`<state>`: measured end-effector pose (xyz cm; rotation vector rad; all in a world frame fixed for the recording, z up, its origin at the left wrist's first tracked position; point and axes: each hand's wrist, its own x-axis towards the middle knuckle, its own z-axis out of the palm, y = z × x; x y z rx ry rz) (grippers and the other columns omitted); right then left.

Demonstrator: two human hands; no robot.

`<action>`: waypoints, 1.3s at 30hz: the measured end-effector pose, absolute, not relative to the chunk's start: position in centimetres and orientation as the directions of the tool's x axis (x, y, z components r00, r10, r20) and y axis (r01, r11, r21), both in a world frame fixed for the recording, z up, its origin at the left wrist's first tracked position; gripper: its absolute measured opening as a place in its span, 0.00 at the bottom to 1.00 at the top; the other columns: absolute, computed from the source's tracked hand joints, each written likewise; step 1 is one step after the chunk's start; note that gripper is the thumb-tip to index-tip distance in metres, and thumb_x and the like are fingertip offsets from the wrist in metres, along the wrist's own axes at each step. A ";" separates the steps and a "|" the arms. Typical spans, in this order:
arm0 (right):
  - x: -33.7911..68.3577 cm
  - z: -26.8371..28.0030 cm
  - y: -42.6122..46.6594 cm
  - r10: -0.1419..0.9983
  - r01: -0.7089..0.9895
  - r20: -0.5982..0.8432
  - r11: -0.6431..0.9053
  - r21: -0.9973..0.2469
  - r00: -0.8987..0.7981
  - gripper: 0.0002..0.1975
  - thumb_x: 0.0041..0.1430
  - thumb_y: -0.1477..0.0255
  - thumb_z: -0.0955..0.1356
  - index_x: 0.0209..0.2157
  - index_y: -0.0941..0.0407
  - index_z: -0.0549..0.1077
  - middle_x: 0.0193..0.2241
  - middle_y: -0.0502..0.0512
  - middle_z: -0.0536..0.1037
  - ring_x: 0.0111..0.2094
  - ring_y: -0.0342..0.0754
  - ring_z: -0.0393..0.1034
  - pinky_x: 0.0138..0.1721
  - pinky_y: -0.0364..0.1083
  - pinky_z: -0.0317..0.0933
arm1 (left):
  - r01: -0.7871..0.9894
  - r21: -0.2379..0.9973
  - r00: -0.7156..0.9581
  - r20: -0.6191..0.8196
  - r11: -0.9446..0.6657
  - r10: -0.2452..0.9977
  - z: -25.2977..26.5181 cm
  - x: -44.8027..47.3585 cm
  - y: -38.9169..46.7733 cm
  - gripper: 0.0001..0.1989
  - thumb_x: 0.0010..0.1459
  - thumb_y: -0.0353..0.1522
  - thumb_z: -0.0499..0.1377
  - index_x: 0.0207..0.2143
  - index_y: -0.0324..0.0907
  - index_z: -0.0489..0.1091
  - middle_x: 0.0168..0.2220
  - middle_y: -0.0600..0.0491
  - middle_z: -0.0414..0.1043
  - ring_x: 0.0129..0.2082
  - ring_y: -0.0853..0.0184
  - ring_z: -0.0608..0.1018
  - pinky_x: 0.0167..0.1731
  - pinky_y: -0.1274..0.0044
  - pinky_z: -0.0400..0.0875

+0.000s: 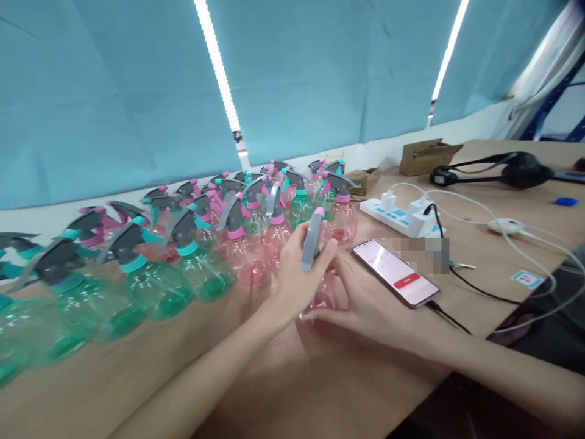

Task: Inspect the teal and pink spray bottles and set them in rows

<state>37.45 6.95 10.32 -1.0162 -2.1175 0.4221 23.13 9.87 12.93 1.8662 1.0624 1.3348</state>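
A clear pink spray bottle [322, 300] with a grey and pink spray head [312, 238] stands between my hands at the middle of the table. My left hand [297, 265] is closed around its top, just below the spray head, hiding the neck. Lower down, my right hand [354, 292] grips the bottle's body, with the thumb across the front near the base. Close behind are more pink spray bottles [249, 262], and green ones [158, 289] stand in rows to the left.
Right of my hands lies a phone [393, 271] with its screen lit and a cable plugged in. Beyond it are a white power strip [397, 218], a headset [507, 171], a cardboard box [427, 157] and loose white cables. A blue-covered wall [137, 91] rises behind the table.
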 end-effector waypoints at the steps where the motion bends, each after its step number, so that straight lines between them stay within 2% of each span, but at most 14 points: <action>1: 37.8 10.1 7.3 0.776 0.537 0.488 0.629 -0.562 -0.398 0.33 0.53 0.55 0.73 0.56 0.51 0.61 0.51 0.62 0.72 0.50 0.62 0.69 0.51 0.60 0.63 | 0.254 0.826 0.192 0.467 -0.503 0.863 13.0 23.7 10.3 0.11 0.61 0.38 0.58 0.45 0.45 0.66 0.36 0.55 0.70 0.36 0.66 0.74 0.41 0.71 0.68; 3: 38.6 9.7 8.1 0.782 0.537 0.488 0.622 -0.569 -0.389 0.31 0.54 0.56 0.72 0.55 0.52 0.60 0.51 0.62 0.72 0.50 0.62 0.69 0.49 0.59 0.64 | 0.250 0.823 0.231 0.461 -0.510 0.857 13.2 24.5 11.2 0.14 0.60 0.38 0.59 0.47 0.45 0.65 0.39 0.53 0.71 0.38 0.65 0.74 0.43 0.70 0.68; 6: 39.6 9.5 9.4 0.780 0.542 0.482 0.625 -0.562 -0.399 0.28 0.54 0.57 0.72 0.52 0.53 0.63 0.49 0.63 0.73 0.50 0.61 0.69 0.47 0.58 0.64 | 0.251 0.835 0.292 0.417 -0.490 0.861 13.7 24.8 12.2 0.27 0.55 0.37 0.64 0.55 0.44 0.60 0.46 0.48 0.72 0.40 0.62 0.76 0.42 0.68 0.71; 8: 40.2 9.6 10.5 0.781 0.562 0.469 0.623 -0.544 -0.412 0.26 0.55 0.57 0.71 0.49 0.54 0.64 0.46 0.62 0.74 0.47 0.60 0.70 0.45 0.57 0.65 | 0.286 0.850 0.298 0.360 -0.443 0.884 13.8 24.3 12.4 0.36 0.52 0.38 0.66 0.60 0.44 0.55 0.55 0.42 0.67 0.45 0.58 0.76 0.44 0.66 0.71; 10: 40.7 10.0 11.7 0.787 0.589 0.442 0.616 -0.523 -0.430 0.24 0.57 0.57 0.70 0.48 0.56 0.64 0.44 0.63 0.74 0.46 0.60 0.71 0.43 0.56 0.65 | 0.352 0.847 0.270 0.316 -0.399 0.909 13.7 23.3 12.1 0.38 0.53 0.40 0.65 0.62 0.44 0.52 0.60 0.40 0.61 0.54 0.54 0.72 0.50 0.63 0.68; 13: 41.0 10.6 13.7 0.787 0.638 0.433 0.613 -0.466 -0.440 0.25 0.56 0.56 0.70 0.49 0.56 0.64 0.46 0.64 0.73 0.48 0.61 0.69 0.45 0.56 0.64 | 0.426 0.822 0.212 0.315 -0.378 0.925 13.0 21.2 10.7 0.30 0.56 0.39 0.62 0.58 0.44 0.57 0.58 0.44 0.64 0.58 0.55 0.68 0.57 0.61 0.61; 16: 40.7 11.1 15.8 0.798 0.705 0.424 0.588 -0.397 -0.428 0.26 0.53 0.57 0.72 0.48 0.55 0.65 0.47 0.63 0.73 0.48 0.63 0.68 0.45 0.57 0.64 | 0.452 0.830 0.187 0.271 -0.328 0.944 11.7 19.2 8.9 0.17 0.59 0.36 0.58 0.51 0.44 0.63 0.52 0.47 0.69 0.52 0.60 0.74 0.53 0.65 0.67; 18: 40.3 11.3 17.0 0.804 0.721 0.415 0.578 -0.381 -0.426 0.26 0.53 0.58 0.73 0.48 0.56 0.65 0.46 0.64 0.73 0.48 0.63 0.68 0.44 0.56 0.63 | 0.477 0.833 0.193 0.212 -0.280 0.958 10.7 18.2 7.8 0.14 0.60 0.35 0.57 0.48 0.43 0.64 0.48 0.48 0.71 0.43 0.62 0.78 0.45 0.67 0.73; 21: 39.7 11.4 18.5 0.811 0.735 0.401 0.568 -0.370 -0.425 0.24 0.53 0.61 0.73 0.47 0.57 0.66 0.44 0.63 0.74 0.46 0.61 0.69 0.43 0.54 0.63 | 0.525 0.815 0.213 0.154 -0.246 0.965 9.5 17.3 6.6 0.11 0.60 0.34 0.56 0.46 0.43 0.65 0.45 0.49 0.71 0.36 0.65 0.77 0.39 0.69 0.73; 27: 39.1 11.1 20.6 0.830 0.757 0.390 0.539 -0.370 -0.399 0.20 0.51 0.63 0.74 0.41 0.58 0.68 0.39 0.63 0.76 0.39 0.59 0.71 0.37 0.51 0.63 | 0.563 0.786 0.255 0.130 -0.256 0.958 8.6 16.8 6.0 0.09 0.60 0.32 0.55 0.44 0.43 0.66 0.39 0.52 0.71 0.32 0.66 0.75 0.33 0.72 0.71; 34: 38.7 10.3 21.6 0.825 0.739 0.417 0.543 -0.399 -0.381 0.26 0.50 0.63 0.75 0.48 0.58 0.66 0.40 0.62 0.77 0.42 0.60 0.72 0.39 0.52 0.64 | 0.563 0.783 0.270 0.127 -0.264 0.954 8.3 17.1 6.5 0.09 0.61 0.32 0.54 0.45 0.43 0.66 0.38 0.53 0.71 0.31 0.67 0.75 0.32 0.74 0.70; 39: 38.6 10.1 21.6 0.828 0.734 0.424 0.537 -0.415 -0.366 0.28 0.50 0.64 0.75 0.49 0.60 0.66 0.40 0.64 0.77 0.41 0.62 0.73 0.38 0.53 0.65 | 0.557 0.787 0.280 0.123 -0.266 0.952 8.0 17.2 6.4 0.09 0.60 0.31 0.55 0.44 0.42 0.67 0.38 0.53 0.72 0.31 0.68 0.75 0.32 0.75 0.70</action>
